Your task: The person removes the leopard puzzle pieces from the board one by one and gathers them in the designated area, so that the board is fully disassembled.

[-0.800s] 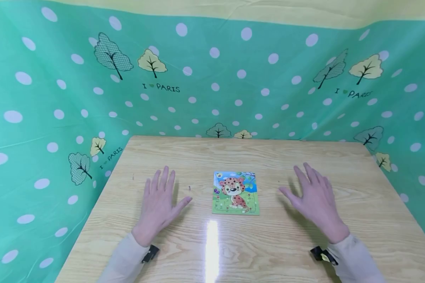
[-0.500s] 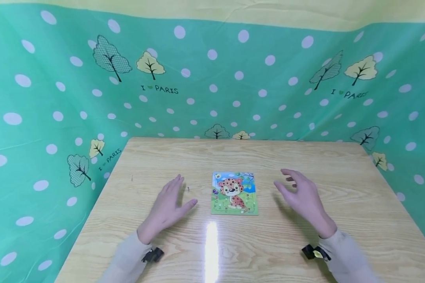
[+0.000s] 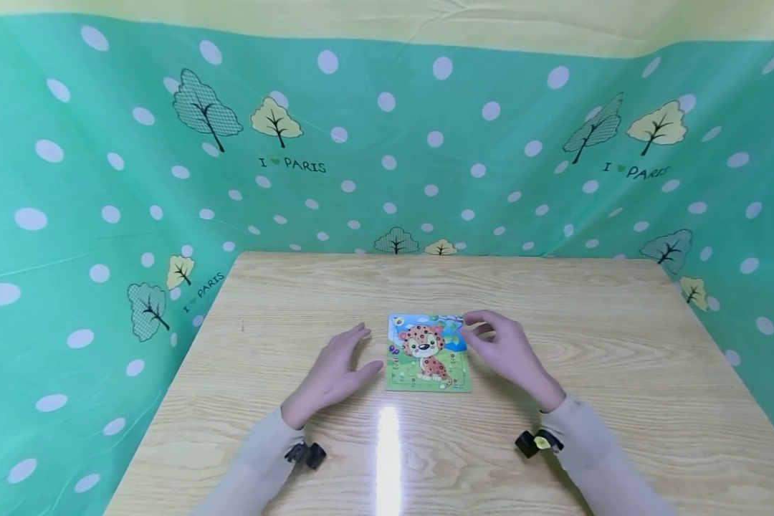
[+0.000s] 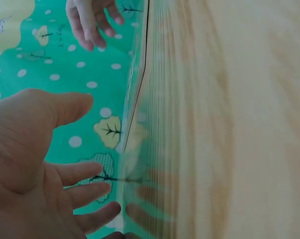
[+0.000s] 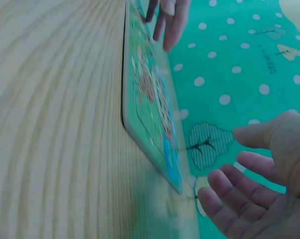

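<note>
A thin square puzzle board [image 3: 419, 369] printed with a spotted leopard cub lies flat on the wooden table. Just left of it, my left hand [image 3: 331, 373] hovers with thumb and fingers spread apart and holds nothing. On the other side, the fingertips of my right hand [image 3: 509, 355] overlap the board's upper right edge in the head view. The right wrist view shows that hand's fingers loosely bent, with a gap between them and the board [image 5: 150, 99]. From the left wrist, the board shows only as a thin edge, and my left palm [image 4: 20, 154] faces inward.
The wooden table [image 3: 593, 322] extends around the board on all sides. Behind and beside it hangs a green dotted cloth [image 3: 387, 129] with printed trees. Small black cameras [image 3: 306, 454] sit on both wrists. A bright light reflection crosses the table's front.
Both hands have moved inward from the two sides toward the board. Their spread fingers have turned sideways, the right ones bending more. The board has stayed in place.
</note>
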`<state>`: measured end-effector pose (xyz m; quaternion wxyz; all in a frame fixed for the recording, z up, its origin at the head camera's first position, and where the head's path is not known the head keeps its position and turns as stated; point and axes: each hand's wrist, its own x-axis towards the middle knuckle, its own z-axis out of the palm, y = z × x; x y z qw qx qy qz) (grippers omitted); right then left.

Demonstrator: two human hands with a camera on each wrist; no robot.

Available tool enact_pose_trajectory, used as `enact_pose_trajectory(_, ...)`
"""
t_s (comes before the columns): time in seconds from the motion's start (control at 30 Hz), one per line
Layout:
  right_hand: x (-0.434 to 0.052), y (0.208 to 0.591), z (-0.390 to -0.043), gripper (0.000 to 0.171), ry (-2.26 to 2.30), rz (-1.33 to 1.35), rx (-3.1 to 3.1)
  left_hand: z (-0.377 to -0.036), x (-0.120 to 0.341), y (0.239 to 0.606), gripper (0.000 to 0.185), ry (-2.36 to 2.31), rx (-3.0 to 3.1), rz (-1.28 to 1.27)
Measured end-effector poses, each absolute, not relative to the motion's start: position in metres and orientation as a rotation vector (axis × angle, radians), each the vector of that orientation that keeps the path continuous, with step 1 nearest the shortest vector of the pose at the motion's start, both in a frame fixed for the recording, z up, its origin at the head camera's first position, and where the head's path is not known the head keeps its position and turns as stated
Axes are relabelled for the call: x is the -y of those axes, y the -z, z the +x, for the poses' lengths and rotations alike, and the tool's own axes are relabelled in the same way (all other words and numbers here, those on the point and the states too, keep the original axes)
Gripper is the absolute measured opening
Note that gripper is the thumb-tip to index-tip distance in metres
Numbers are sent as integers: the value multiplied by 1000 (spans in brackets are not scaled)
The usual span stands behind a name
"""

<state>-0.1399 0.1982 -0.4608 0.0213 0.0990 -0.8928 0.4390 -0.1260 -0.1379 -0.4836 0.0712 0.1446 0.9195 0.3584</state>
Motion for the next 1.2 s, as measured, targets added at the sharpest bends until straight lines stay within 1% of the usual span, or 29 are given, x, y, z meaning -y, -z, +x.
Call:
enact_pose_trajectory(0.2, -180, 464, -149, 36, -1390, 382, 2788, -131, 128, 486, 79, -1057, -2752, 506)
enact_pose_trajectory(0.4, -163, 463, -156, 37, -1369, 407, 2851, -138, 117, 484, 95, -896, -2743, 621)
enact_pose_trajectory(0.53, -152, 461, -163, 38, -1375, 420, 2892, -141, 111, 483, 103, -799, -2744, 631)
enact_pose_trajectory(0.7, -141, 464, -176, 37, -1267, 479, 2958, -141, 106, 481, 109, -754, -2736, 632)
enact_pose_trajectory(0.87, -133, 467, -188, 39, -1174, 526, 3032, -145, 104, 481, 111, -719, -2715, 655)
enact_pose_trajectory(1.2, -119, 471, -203, 44, -1009, 638, 3127, -154, 105, 476, 109, -653, -2668, 705)
